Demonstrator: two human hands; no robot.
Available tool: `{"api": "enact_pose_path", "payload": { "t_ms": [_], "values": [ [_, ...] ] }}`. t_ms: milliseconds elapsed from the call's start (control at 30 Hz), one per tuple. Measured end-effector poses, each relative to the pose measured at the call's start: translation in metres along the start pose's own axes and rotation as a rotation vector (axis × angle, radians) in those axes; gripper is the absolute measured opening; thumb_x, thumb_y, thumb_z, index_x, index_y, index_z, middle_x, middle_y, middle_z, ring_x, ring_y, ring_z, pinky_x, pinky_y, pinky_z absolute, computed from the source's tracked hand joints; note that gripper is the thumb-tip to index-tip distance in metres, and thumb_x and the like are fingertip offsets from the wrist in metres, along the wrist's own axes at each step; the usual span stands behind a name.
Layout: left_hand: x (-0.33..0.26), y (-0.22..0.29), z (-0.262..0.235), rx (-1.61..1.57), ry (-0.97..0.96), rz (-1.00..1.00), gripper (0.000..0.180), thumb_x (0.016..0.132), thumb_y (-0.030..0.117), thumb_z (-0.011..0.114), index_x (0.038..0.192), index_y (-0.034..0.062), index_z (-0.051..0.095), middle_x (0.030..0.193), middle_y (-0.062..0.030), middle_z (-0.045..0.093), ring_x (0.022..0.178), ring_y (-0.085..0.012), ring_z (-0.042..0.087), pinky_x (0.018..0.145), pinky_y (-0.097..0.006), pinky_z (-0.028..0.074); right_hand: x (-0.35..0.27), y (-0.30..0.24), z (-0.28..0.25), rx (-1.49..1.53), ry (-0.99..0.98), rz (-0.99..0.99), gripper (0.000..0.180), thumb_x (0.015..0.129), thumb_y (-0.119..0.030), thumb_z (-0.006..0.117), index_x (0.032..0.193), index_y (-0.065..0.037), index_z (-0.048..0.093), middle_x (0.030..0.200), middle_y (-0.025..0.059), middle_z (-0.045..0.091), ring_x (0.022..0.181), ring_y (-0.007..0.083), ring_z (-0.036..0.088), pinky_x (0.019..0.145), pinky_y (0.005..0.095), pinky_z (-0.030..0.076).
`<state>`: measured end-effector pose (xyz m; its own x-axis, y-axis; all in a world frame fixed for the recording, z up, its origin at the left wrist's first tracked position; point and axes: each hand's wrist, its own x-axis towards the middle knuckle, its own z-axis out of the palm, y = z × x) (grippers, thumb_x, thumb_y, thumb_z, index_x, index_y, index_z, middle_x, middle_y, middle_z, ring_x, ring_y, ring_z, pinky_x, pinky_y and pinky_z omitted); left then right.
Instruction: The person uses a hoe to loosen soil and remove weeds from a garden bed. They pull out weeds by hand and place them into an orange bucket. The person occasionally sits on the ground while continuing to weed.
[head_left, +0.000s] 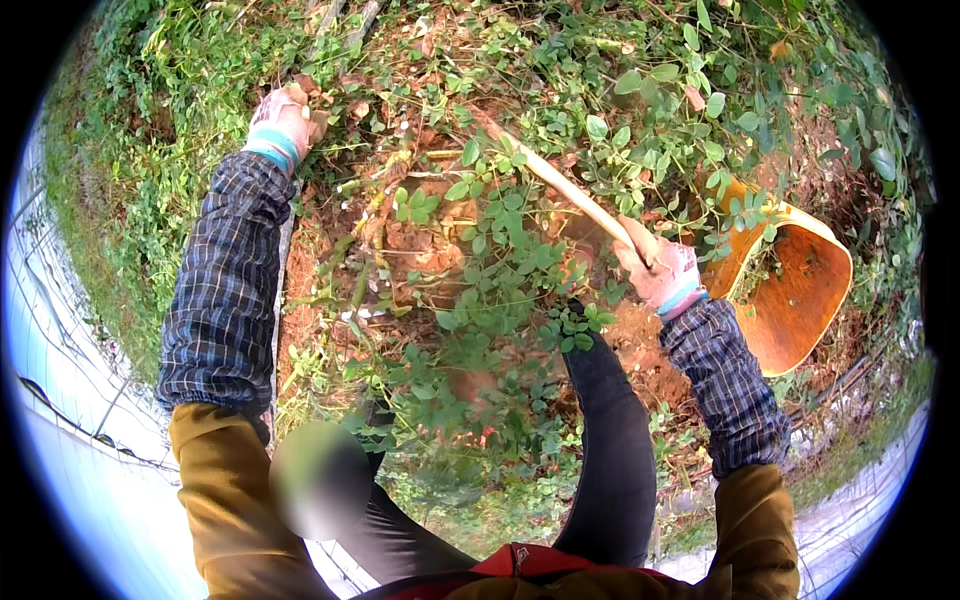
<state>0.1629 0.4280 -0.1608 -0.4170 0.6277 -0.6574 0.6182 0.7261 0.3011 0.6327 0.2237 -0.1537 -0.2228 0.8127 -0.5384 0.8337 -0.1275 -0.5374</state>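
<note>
My right hand (658, 268), in a pinkish glove with a blue cuff, is closed round the lower end of a pale wooden tool handle (570, 187). From there the handle slants up and left, and its far end goes in among leaves and soil, where any tool head is hidden. At the upper left, my left hand (285, 122) wears a matching glove and rests low among the weeds (345, 85). Its fingers are curled; what they hold, if anything, cannot be made out. Leafy green stems (500, 235) and thicker yellowish stalks (378, 225) lie between the hands over reddish soil (425, 255).
An orange-yellow plastic container (800, 290) lies tipped beside my right hand, its mouth facing me. Pale sheeting (75, 330) runs along the left side. My dark-trousered legs (612, 440) stand in the greenery. Dense vines (760, 70) cover the upper right.
</note>
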Motion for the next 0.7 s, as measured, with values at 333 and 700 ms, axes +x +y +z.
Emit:
{"api": "enact_pose_path", "payload": {
  "t_ms": [333,700],
  "values": [
    [-0.016,-0.189,-0.351,1.03,0.629,0.287,0.029,0.09,0.02,0.051,0.117,0.0128,0.058,0.099,-0.0149,0.063,0.089,-0.0273,0.059,0.08,-0.034,0.046,-0.057,-0.005,-0.07,-0.022,-0.126,0.143,0.043,0.09,-0.044,0.053,0.125,-0.019,0.056,0.078,0.0152,0.066,0.073,0.0351,0.065,0.065,0.0437,0.05],
    [-0.071,-0.074,-0.062,0.728,-0.071,0.821,0.066,0.069,-0.008,0.056,0.132,0.0122,0.046,0.148,-0.0108,0.035,0.113,-0.0354,0.057,0.086,-0.037,0.052,0.104,-0.052,-0.091,-0.276,-0.218,-0.316,0.021,0.093,-0.027,0.056,0.107,-0.012,0.059,0.066,0.0137,0.058,0.058,0.0306,0.059,0.052,0.04,0.044]
  ]
}}
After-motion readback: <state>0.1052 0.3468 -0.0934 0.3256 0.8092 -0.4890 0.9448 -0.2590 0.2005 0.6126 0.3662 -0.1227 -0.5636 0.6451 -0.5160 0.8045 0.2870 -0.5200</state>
